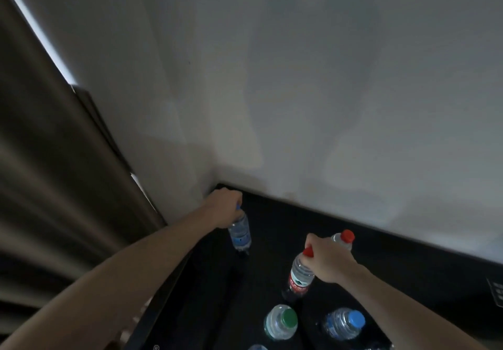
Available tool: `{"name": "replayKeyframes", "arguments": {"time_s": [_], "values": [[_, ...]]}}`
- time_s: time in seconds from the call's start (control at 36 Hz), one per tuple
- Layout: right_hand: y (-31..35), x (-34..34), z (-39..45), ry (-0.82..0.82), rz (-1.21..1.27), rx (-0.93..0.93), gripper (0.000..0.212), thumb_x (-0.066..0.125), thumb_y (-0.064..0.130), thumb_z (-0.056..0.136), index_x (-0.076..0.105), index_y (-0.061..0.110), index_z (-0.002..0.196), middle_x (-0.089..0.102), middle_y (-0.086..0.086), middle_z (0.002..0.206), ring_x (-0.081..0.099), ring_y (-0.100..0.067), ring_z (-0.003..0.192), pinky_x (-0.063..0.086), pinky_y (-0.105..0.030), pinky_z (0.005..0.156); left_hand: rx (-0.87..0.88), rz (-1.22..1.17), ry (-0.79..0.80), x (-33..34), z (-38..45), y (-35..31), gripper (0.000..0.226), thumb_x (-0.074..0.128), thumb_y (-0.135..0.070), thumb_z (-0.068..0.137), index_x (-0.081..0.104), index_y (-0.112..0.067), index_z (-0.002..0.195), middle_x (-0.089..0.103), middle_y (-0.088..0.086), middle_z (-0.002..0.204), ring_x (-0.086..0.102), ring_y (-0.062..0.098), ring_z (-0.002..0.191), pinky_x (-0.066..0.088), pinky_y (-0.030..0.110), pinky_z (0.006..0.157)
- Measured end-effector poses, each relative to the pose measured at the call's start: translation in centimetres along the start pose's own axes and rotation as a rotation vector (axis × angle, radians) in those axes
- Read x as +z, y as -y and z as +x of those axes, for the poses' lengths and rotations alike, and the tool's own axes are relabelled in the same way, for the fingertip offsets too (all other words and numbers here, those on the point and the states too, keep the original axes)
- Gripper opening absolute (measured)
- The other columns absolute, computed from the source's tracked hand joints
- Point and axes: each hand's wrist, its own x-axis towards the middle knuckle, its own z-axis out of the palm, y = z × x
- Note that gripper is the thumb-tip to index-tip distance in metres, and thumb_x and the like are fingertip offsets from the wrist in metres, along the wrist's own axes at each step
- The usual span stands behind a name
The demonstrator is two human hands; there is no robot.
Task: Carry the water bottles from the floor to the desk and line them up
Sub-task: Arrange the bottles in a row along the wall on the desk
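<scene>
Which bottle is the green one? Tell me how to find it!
Find the black desk against the white wall. At its near edge, two bottles stand side by side with no hand on them. The green-capped bottle is the left one; its neighbour, the blue-capped bottle, has a blue cap.

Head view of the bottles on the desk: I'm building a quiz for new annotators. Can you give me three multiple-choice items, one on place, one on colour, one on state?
1. Where is the bottle in the left hand?
A. near the wall corner
B. on the floor
C. beside the green-capped bottle

2. What cap colour has the bottle the right hand grips?
A. green
B. red
C. yellow

3. How does the green-capped bottle stand?
A. on its side
B. upright, free
C. held

Answers: 1 A, blue-capped bottle by the corner; 2 B, red-capped bottle; 3 B, no hand touches it.
</scene>
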Motion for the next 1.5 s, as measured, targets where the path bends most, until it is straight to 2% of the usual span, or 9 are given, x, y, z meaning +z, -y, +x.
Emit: {"name": "replayKeyframes", "arguments": {"time_s": [0.19,0.31,0.42,0.58,0.64,0.75,1.0,1.31,1.5], "values": [[0.9,-2.3,2.2,-0.045,0.008,0.001,0.013,0.055,0.04,0.099,0.051,0.028,0.102,0.064,0.006,0.085,0.062,-0.006,0.071,0.044,-0.021,0.063,0.013,-0.021,-0.103,-1.1,4.2,0.9,0.024,0.062,-0.028,0.095,0.061,-0.013,0.115,0.059,0.011,0.117,0.057,0.025,0.102,0.039,0.029,0.075],[1.3,-3.5,4.0,-0.073,0.037,-0.009,0.011,0.054,0.039,0.098,0.051,0.028,0.1,0.064,0.005,0.084,0.062,-0.008,0.071,0.045,-0.023,0.062,0.017,-0.021,-0.108,-1.2,6.6,1.2,0.025,0.061,-0.028,0.096,0.06,-0.013,0.116,0.058,0.014,0.118,0.057,0.027,0.103,0.039,0.031,0.074],[2.1,-4.8,5.8,-0.122,0.082,-0.021,0.013,0.055,0.039,0.098,0.054,0.028,0.105,0.063,0.006,0.089,0.063,-0.011,0.081,0.052,-0.029,0.074,0.029,0.0,-0.091,-1.2,8.7,1.8,0.03,0.061,-0.028,0.096,0.059,-0.011,0.121,0.058,0.015,0.119,0.058,0.029,0.103,0.041,0.031,0.075],[3.2,-6.6,9.0,-0.142,0.082,-0.038,0.017,0.052,0.039,0.101,0.049,0.027,0.112,0.063,0.001,0.097,0.061,-0.017,0.083,0.046,-0.027,0.064,0.073,0.008,-0.109,-0.2,11.2,2.9,0.024,0.052,-0.02,0.1,0.058,-0.006,0.12,0.055,0.017,0.118,0.056,0.029,0.101,0.038,0.03,0.076],[3.5,-6.9,10.1,-0.153,0.072,-0.028,0.019,0.051,0.04,0.102,0.05,0.027,0.116,0.064,0.0,0.1,0.063,-0.019,0.087,0.052,-0.031,0.071,0.09,0.004,-0.115,0.2,11.8,3.3,0.024,0.051,-0.019,0.101,0.058,-0.007,0.12,0.055,0.017,0.118,0.053,0.027,0.097,0.037,0.029,0.076],[4.1,-7.2,12.3,-0.153,0.066,-0.025,0.02,0.05,0.039,0.104,0.05,0.027,0.12,0.065,-0.003,0.108,0.063,-0.022,0.093,0.056,-0.038,0.082,0.125,0.007,-0.096,0.5,13.0,4.0,0.024,0.051,-0.019,0.102,0.058,-0.009,0.122,0.054,0.016,0.118,0.054,0.028,0.099,0.04,0.03,0.08],[5.6,-7.9,16.7,-0.159,0.035,-0.024,0.019,0.049,0.035,0.105,0.05,0.027,0.122,0.064,-0.005,0.112,0.062,-0.024,0.098,0.056,-0.042,0.088,0.191,0.009,-0.093,0.0,14.9,4.5,0.029,0.062,-0.014,0.093,0.059,-0.016,0.123,0.053,0.01,0.113,0.057,0.028,0.097,0.046,0.033,0.08],[7.7,-7.6,20.1,-0.176,0.032,-0.021,0.021,0.049,0.036,0.105,0.05,0.026,0.123,0.064,-0.007,0.113,0.062,-0.026,0.1,0.055,-0.044,0.09,0.266,-0.034,-0.135,0.7,15.9,4.8,0.037,0.063,-0.003,0.088,0.058,-0.02,0.12,0.049,0.006,0.115,0.057,0.026,0.093,0.043,0.03,0.076],[9.1,-6.9,21.5,-0.224,0.069,0.006,0.021,0.049,0.036,0.106,0.051,0.022,0.122,0.067,-0.009,0.112,0.064,-0.028,0.098,0.056,-0.045,0.088,0.278,-0.057,-0.16,0.8,17.2,4.4,0.039,0.063,-0.003,0.088,0.057,-0.017,0.124,0.05,0.009,0.121,0.057,0.029,0.101,0.047,0.034,0.086]]}}
